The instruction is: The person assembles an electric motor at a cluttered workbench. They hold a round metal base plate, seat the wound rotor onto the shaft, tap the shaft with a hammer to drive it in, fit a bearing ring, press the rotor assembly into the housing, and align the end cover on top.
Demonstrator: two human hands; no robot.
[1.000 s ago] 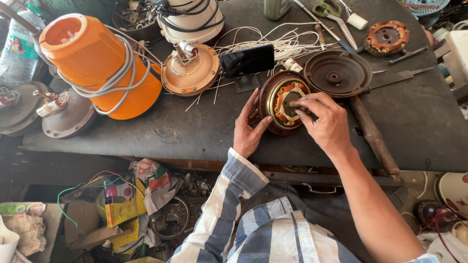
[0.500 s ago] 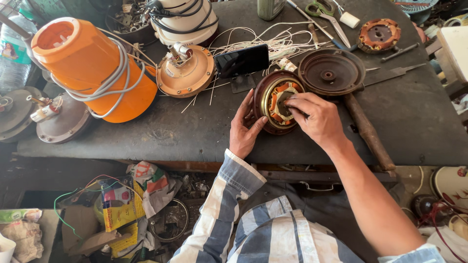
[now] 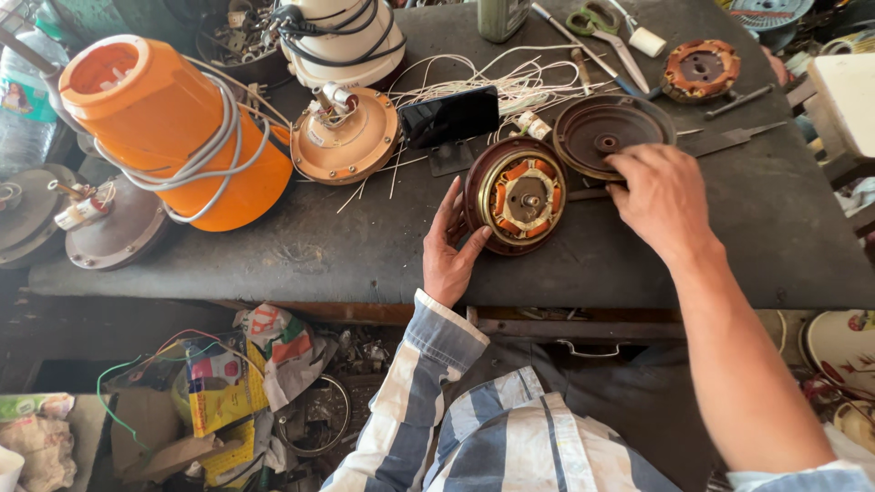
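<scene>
The ceiling fan motor housing (image 3: 515, 196), a dark red-brown shell with orange-wrapped stator windings and a central shaft exposed, is lying open side up on the dark workbench (image 3: 365, 255), near its front edge. It is steadied on its left flank by the left hand (image 3: 448, 251), whose fingers are spread against the rim and not closed round it.

The right hand (image 3: 661, 196) has been withdrawn from the stator, where it rested half a second ago, and is now laid palm down on the near rim of the dark round motor cover (image 3: 606, 137) just beside the housing on the right. Its fingers are curled loosely over that rim; whether the cover is actually pinched cannot be told. The shift is judged to mean that attention has passed from the windings to the cover.

A black phone (image 3: 451, 117) is propped behind the housing. A copper-coloured fan motor (image 3: 344, 137) is noted to the left, with an orange cylindrical vessel wound with grey cable (image 3: 173, 128) beyond it. Loose white wire strands (image 3: 497, 84) and scissors (image 3: 597, 23) are lying at the far edge.
</scene>
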